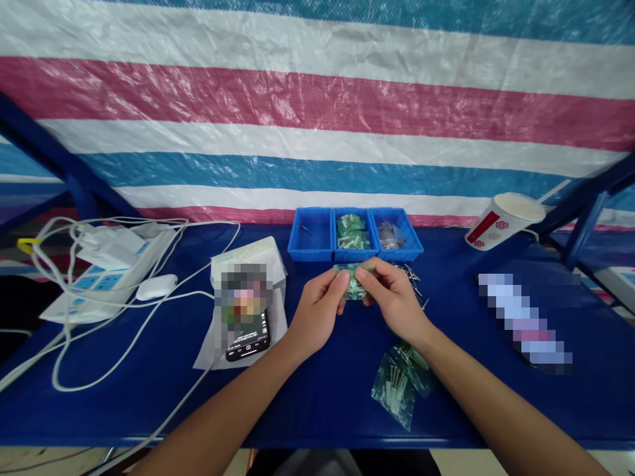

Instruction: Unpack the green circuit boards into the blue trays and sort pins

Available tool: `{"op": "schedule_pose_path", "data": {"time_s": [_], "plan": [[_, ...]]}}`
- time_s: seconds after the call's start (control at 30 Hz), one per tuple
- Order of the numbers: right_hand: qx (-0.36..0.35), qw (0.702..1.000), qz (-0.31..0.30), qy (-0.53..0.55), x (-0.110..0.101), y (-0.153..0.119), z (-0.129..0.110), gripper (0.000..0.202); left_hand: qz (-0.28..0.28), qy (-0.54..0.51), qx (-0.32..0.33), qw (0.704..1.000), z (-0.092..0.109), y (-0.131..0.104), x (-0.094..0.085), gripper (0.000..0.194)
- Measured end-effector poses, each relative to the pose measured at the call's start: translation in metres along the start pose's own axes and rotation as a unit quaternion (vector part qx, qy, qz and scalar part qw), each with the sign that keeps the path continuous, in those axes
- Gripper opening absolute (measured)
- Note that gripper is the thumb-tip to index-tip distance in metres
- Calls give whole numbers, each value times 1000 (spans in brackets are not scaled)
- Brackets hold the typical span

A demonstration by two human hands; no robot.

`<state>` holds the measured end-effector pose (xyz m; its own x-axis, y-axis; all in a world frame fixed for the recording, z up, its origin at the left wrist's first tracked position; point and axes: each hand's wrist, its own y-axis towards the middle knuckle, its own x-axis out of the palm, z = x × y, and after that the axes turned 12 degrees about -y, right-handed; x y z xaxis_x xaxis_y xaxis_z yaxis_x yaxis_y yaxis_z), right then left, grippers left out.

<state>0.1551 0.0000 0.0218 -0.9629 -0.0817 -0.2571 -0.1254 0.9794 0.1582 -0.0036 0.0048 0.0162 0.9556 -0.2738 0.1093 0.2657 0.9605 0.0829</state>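
Between my two hands is a small green-tinted plastic bag (355, 288), pinched at its upper part from both sides. My left hand (320, 301) is closed on the bag's left side, thumb on top. On the right side, my right hand (394, 294) grips it in the same way. What lies inside the bag is hard to make out. Loose screws (413, 281) lie partly hidden behind my right hand. Nearer the table's front, beside my right forearm, lie clear bags of screws (395, 390). Just beyond my hands stand three joined blue bins (357, 255).
A phone (248, 340) rests on a tissue pack at left. Farther left are a power strip (106, 281), white cables and a white case (157, 287). At right are a paper cup (506, 221) with a straw and a blurred-out device (526, 320). Striped sheeting hangs behind.
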Motion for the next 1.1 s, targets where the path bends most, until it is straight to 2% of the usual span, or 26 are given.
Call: {"op": "schedule_pose_path", "data": {"time_s": [0.63,0.93,1.1], "plan": [[11,1000,-2,8,0,1,1,27,1,17,12,1000,1,1,-1,46],[84,990,-46,99,-3,3,0,22,51,28,25,998,3,0,0,46],[121,986,-26,115,-4,6,-5,21,73,44,19,996,5,1,-1,48]]}}
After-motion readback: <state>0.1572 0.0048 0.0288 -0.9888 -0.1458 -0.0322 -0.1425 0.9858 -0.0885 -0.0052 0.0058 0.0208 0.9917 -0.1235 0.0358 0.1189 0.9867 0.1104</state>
